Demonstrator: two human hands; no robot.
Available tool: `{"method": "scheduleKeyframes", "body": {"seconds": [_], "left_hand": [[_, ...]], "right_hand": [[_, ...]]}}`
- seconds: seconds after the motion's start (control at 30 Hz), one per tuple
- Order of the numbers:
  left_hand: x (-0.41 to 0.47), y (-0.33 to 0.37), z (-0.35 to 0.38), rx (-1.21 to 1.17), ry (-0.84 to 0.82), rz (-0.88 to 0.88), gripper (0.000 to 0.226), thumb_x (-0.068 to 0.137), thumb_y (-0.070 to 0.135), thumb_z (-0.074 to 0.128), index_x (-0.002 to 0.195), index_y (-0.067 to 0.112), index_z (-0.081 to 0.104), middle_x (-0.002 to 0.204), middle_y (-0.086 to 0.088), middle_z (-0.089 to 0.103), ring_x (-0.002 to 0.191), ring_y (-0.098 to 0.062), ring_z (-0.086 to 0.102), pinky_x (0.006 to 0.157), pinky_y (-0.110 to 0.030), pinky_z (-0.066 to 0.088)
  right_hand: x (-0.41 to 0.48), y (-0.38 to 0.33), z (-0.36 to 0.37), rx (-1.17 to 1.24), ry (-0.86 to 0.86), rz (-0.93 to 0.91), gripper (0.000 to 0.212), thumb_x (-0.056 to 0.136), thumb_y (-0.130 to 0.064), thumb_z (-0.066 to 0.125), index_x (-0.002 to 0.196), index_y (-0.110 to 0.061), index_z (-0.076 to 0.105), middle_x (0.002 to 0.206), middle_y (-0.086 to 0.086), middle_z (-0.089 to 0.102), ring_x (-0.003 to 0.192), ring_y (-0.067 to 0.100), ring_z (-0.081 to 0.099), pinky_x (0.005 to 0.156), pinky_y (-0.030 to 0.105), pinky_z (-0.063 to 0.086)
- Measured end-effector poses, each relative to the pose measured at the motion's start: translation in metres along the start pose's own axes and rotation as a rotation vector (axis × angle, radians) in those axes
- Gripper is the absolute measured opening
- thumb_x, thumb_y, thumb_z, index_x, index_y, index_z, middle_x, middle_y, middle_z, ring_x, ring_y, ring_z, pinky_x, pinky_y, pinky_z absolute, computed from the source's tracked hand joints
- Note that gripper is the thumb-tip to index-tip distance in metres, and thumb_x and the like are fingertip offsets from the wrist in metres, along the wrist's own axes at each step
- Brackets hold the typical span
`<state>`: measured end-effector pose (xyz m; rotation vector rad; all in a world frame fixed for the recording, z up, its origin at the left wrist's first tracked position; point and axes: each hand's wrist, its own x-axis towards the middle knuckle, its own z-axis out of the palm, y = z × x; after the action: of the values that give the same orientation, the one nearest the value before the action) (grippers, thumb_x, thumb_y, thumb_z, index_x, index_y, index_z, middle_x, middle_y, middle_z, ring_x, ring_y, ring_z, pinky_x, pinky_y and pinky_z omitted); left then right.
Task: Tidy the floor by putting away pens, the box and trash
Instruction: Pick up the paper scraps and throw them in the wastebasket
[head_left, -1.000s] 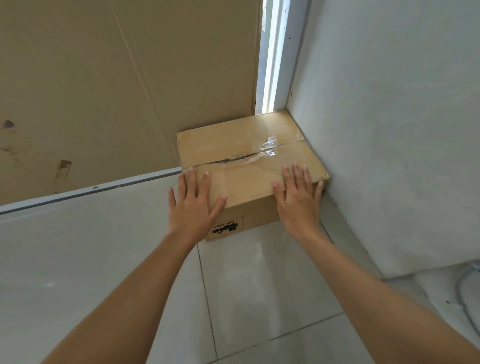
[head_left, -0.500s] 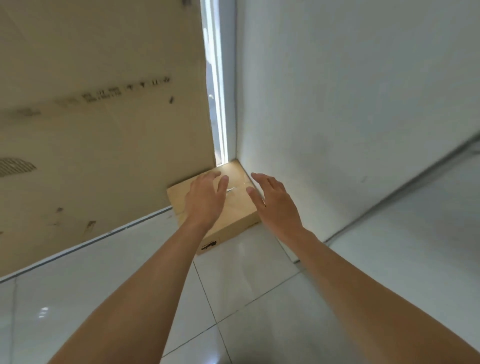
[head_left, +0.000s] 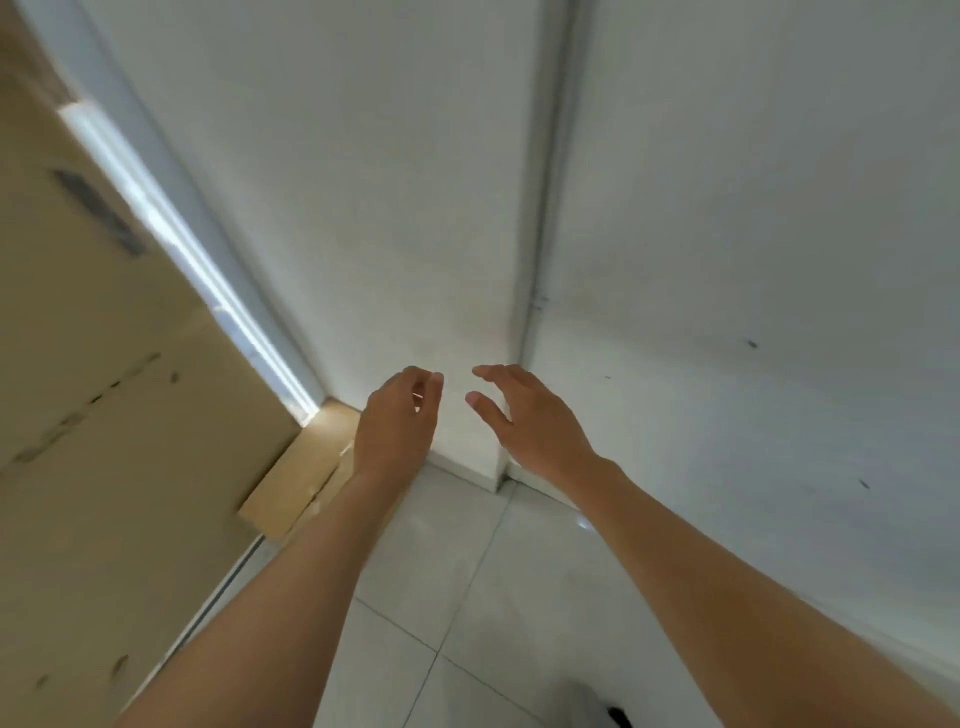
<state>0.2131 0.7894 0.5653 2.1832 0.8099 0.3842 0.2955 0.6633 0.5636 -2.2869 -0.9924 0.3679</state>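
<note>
White walls are meeting at centre frame. Box (head_left: 306, 470) is sitting lower left, tucked in the corner. Left hand (head_left: 397, 426) and right hand (head_left: 530, 421) are hovering spread, empty. Stiff cardboard, probably light; grip opposite sides.

White walls (head_left: 727, 208) meet glossy white floor tiles (head_left: 457, 571); a tan cardboard sheet (head_left: 78, 415) leans left.

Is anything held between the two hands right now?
No. In the head view, the gap between the left hand and the right hand is bare; only white wall shows behind it.
</note>
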Motion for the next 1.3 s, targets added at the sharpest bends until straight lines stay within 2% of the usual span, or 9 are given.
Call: {"method": "scheduleKeyframes", "body": {"seconds": [0.1,0.23,0.43,0.7,0.93,1.07,1.13,1.23,1.3], "left_hand": [[-0.017,0.024,0.036,-0.002,-0.131,0.111,0.029,0.095,0.034,0.041,0.098,0.014,0.062,0.092,-0.002,0.068,0.086,-0.018,0.061,0.077,-0.032,0.047],[-0.052,0.054,0.115,-0.008,-0.3,0.198,0.028,0.095,0.035,0.041,0.096,0.015,0.061,0.09,0.0,0.068,0.084,-0.019,0.061,0.073,-0.03,0.045],[-0.123,0.057,0.247,0.008,-0.506,0.32,0.026,0.095,0.033,0.042,0.095,0.016,0.061,0.089,0.001,0.065,0.083,-0.019,0.06,0.071,-0.029,0.042],[-0.223,-0.001,0.436,0.035,-0.695,0.437,0.022,0.094,0.031,0.044,0.095,0.017,0.062,0.091,0.0,0.066,0.085,-0.021,0.06,0.076,-0.033,0.046],[-0.274,-0.084,0.589,0.074,-0.762,0.523,0.017,0.091,0.025,0.049,0.096,0.016,0.063,0.099,-0.003,0.066,0.083,-0.02,0.062,0.074,-0.029,0.045],[-0.275,-0.13,0.67,0.142,-0.813,0.625,0.022,0.092,0.023,0.05,0.108,0.012,0.061,0.112,-0.007,0.062,0.1,-0.025,0.061,0.085,-0.036,0.048],[-0.268,-0.14,0.701,0.169,-0.788,0.703,0.027,0.091,0.019,0.051,0.114,0.008,0.058,0.119,-0.011,0.058,0.11,-0.029,0.056,0.092,-0.04,0.046],[-0.257,-0.143,0.738,0.2,-0.716,0.842,0.039,0.091,0.015,0.05,0.129,0.006,0.047,0.135,-0.015,0.048,0.125,-0.033,0.043,0.103,-0.045,0.038],[-0.254,-0.142,0.759,0.229,-0.7,0.864,0.049,0.093,0.019,0.046,0.139,0.008,0.034,0.147,-0.012,0.036,0.136,-0.028,0.032,0.109,-0.042,0.027]], "right_hand": [[-0.041,0.032,-0.018,-0.011,0.084,0.11,0.041,0.095,-0.042,0.037,0.131,-0.023,0.043,0.13,-0.001,0.052,0.116,0.017,0.05,0.092,0.032,0.044],[-0.113,0.099,-0.031,-0.012,0.194,0.305,0.04,0.095,-0.042,0.038,0.129,-0.022,0.045,0.129,-0.002,0.053,0.12,0.016,0.048,0.093,0.033,0.044],[-0.228,0.205,-0.013,-0.01,0.301,0.555,0.039,0.096,-0.04,0.039,0.129,-0.021,0.045,0.128,0.0,0.054,0.116,0.017,0.05,0.089,0.032,0.044],[-0.36,0.354,0.081,0.006,0.389,0.832,0.041,0.096,-0.04,0.037,0.131,-0.019,0.043,0.134,0.003,0.049,0.125,0.021,0.044,0.096,0.04,0.044],[-0.426,0.482,0.183,0.022,0.437,0.932,0.042,0.096,-0.038,0.039,0.133,-0.018,0.042,0.135,0.003,0.049,0.123,0.021,0.045,0.096,0.039,0.044],[-0.427,0.563,0.227,0.003,0.455,0.946,0.044,0.096,-0.036,0.041,0.135,-0.016,0.04,0.139,0.005,0.046,0.126,0.023,0.043,0.098,0.04,0.043],[-0.422,0.595,0.243,-0.015,0.47,0.947,0.044,0.096,-0.035,0.042,0.135,-0.015,0.041,0.14,0.004,0.045,0.126,0.024,0.043,0.098,0.04,0.043],[-0.415,0.628,0.26,-0.076,0.505,0.915,0.043,0.095,-0.033,0.044,0.133,-0.014,0.043,0.141,0.004,0.045,0.128,0.024,0.041,0.098,0.039,0.041],[-0.415,0.643,0.266,-0.118,0.521,0.886,0.043,0.095,-0.032,0.044,0.133,-0.013,0.044,0.141,0.005,0.045,0.128,0.023,0.041,0.1,0.038,0.039]]}}
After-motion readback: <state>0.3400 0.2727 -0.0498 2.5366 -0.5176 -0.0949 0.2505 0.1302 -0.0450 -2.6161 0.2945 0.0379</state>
